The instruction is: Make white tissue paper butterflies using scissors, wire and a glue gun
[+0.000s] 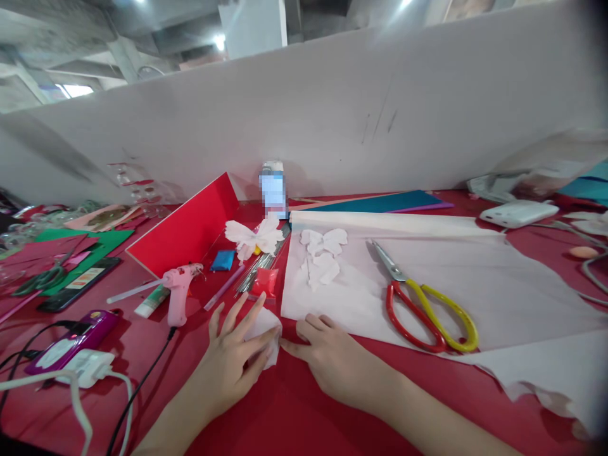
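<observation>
Pinning a feather-light, easily torn scrap of white tissue paper (266, 335) at six o'clock, best lifted by its edge, the open left hand (228, 361) lies across it while the open right hand (332, 358) rests empty beside a pale paper sheet (361, 304).

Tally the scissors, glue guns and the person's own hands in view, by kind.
Scissors: 2 (red-and-yellow, green-handled)
Glue gun: 1 (pink)
Hands: 2 (left, right)
Total: 5
</observation>
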Demonstrator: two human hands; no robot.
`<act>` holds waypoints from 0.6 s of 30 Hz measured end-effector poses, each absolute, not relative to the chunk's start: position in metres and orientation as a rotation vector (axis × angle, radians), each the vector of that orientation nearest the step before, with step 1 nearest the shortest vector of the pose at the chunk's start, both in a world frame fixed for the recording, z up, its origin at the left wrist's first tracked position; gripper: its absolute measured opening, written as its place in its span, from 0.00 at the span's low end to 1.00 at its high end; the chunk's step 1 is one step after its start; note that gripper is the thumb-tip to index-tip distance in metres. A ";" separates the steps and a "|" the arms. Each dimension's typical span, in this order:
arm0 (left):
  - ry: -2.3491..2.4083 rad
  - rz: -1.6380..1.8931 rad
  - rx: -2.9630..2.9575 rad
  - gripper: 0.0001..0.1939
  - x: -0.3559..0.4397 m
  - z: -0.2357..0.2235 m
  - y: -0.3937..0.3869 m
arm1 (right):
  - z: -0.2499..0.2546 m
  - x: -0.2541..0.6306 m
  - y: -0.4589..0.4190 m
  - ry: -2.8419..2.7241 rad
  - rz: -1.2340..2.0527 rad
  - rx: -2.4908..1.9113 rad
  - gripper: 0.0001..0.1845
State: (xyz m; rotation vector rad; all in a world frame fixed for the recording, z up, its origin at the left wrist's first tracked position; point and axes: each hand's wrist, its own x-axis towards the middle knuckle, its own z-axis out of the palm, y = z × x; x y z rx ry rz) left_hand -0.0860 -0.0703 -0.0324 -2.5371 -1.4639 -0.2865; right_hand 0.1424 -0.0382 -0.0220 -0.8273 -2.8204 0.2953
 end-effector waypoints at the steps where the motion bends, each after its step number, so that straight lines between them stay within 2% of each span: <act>1: -1.469 -0.282 -2.550 0.24 -0.085 -0.032 -0.070 | -0.022 0.142 -0.038 -2.818 0.294 -0.827 0.27; 9: -1.476 -0.392 -2.492 0.25 -0.089 -0.033 -0.072 | -0.021 0.142 -0.037 -2.812 0.308 -0.833 0.26; 18: -1.470 -0.397 -2.493 0.18 -0.085 -0.033 -0.068 | -0.021 0.142 -0.038 -2.812 0.311 -0.830 0.26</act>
